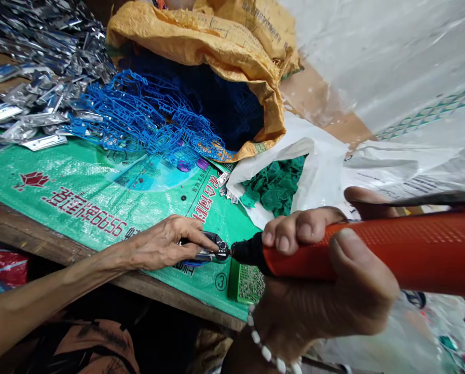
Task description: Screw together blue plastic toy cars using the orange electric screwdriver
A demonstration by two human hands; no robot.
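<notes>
My right hand is wrapped around a red electric screwdriver with a black nose, held roughly level. Its bit meets the end of a small black-and-silver part with a bit of blue along its lower edge. Against the table, my left hand grips that part, its index finger stretched along the top near the bit. Part of the piece is hidden by the fingers, so its exact kind is unclear. Just below the screwdriver's nose stands a green basket of small metal screws, partly covered by my right hand.
A green printed sheet covers the wooden table. Blue plastic frames spill from a yellow woven sack. Shiny silver parts are heaped at the far left. Green plastic pieces fill a white bag.
</notes>
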